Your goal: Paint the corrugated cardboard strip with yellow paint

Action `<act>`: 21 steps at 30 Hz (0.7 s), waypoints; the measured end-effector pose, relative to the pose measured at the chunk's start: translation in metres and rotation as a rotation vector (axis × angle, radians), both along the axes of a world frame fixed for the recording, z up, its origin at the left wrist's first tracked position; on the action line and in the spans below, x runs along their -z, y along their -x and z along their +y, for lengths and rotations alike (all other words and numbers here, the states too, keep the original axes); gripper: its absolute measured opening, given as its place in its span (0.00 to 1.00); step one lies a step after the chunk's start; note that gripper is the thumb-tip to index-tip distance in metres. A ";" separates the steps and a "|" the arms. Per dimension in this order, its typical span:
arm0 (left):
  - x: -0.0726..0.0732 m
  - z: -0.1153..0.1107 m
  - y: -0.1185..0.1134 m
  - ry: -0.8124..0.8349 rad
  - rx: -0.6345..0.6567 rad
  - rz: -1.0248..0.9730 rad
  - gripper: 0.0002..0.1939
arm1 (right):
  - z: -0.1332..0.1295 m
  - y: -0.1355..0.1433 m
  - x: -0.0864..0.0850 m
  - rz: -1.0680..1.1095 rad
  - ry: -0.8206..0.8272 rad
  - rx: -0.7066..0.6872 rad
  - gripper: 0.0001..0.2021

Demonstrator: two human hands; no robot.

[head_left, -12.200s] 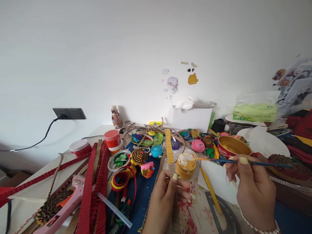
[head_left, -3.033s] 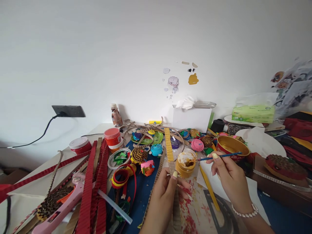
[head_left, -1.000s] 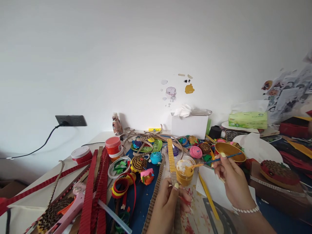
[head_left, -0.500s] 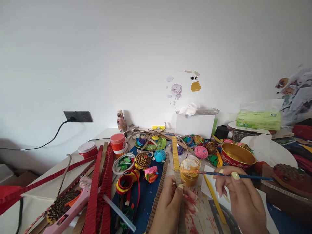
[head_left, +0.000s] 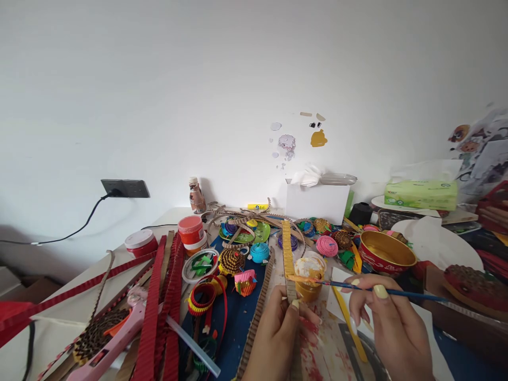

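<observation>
Upright between the thumb and fingers of my left hand (head_left: 278, 330) is a corrugated cardboard strip (head_left: 287, 254), yellow on its upper part and bare brown lower down. My right hand (head_left: 391, 317) pinches a thin blue paintbrush (head_left: 357, 287), held nearly level. Its orange-yellow tip touches the strip just above my left fingers. Behind the brush stands an open jar of yellow paint (head_left: 308, 290), with whitish and yellow paint around its mouth. A yellow strip (head_left: 349, 323) lies on white paper beneath my right hand.
Coiled paper pieces, including a pink coil (head_left: 327, 246), spread across the middle. Red strips (head_left: 153, 317) and a pink glue gun (head_left: 115, 338) lie left. A gold-lined red bowl (head_left: 388, 251) stands right. Another person's hand (head_left: 496, 214) shows at the far right edge.
The brush tip has moved left from beside the paint jar onto the cardboard strip. My right hand has shifted slightly left. A person's hand has appeared at the far right.
</observation>
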State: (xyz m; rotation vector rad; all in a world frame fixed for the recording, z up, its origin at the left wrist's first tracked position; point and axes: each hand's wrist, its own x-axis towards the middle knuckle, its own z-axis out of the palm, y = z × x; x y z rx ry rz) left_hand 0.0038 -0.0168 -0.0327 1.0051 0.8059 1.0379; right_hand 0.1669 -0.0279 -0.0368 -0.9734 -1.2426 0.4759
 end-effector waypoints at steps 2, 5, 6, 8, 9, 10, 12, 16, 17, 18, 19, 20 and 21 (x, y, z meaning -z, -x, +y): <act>0.000 0.000 0.000 0.003 -0.004 0.007 0.06 | 0.000 0.000 0.000 0.001 0.008 0.003 0.09; -0.001 0.000 0.001 0.005 -0.010 0.007 0.07 | 0.000 0.000 0.000 -0.003 0.014 0.005 0.09; -0.002 -0.001 0.001 0.005 -0.007 0.006 0.07 | 0.000 0.000 0.000 -0.003 0.015 0.005 0.09; -0.003 -0.001 0.001 0.008 -0.004 0.010 0.06 | 0.000 0.000 -0.001 0.002 0.016 0.006 0.09; -0.004 -0.001 0.001 0.010 -0.006 0.012 0.07 | 0.000 0.001 -0.001 0.007 0.012 0.015 0.09; -0.004 -0.001 0.001 0.012 -0.009 0.016 0.07 | 0.000 0.001 -0.002 0.014 0.005 0.029 0.09; -0.005 -0.001 0.001 0.012 -0.016 0.021 0.07 | 0.000 0.001 -0.002 0.029 -0.006 0.059 0.10; -0.003 -0.001 0.001 0.011 -0.012 0.025 0.08 | 0.000 0.001 -0.003 0.040 -0.006 0.050 0.10; -0.003 -0.001 0.000 0.010 -0.008 0.024 0.09 | 0.000 0.001 -0.003 0.032 0.001 0.034 0.10; -0.003 -0.001 0.000 0.010 -0.007 0.023 0.09 | 0.000 0.001 -0.003 0.021 0.004 0.016 0.10; -0.003 -0.001 0.000 0.011 -0.005 0.019 0.09 | 0.000 0.001 -0.003 0.006 0.007 -0.001 0.10; -0.003 -0.001 0.000 0.012 -0.005 0.015 0.09 | 0.000 0.001 -0.003 -0.007 0.010 -0.011 0.10; -0.003 -0.001 0.000 0.013 -0.007 0.013 0.09 | 0.000 0.001 -0.003 -0.017 0.011 -0.012 0.10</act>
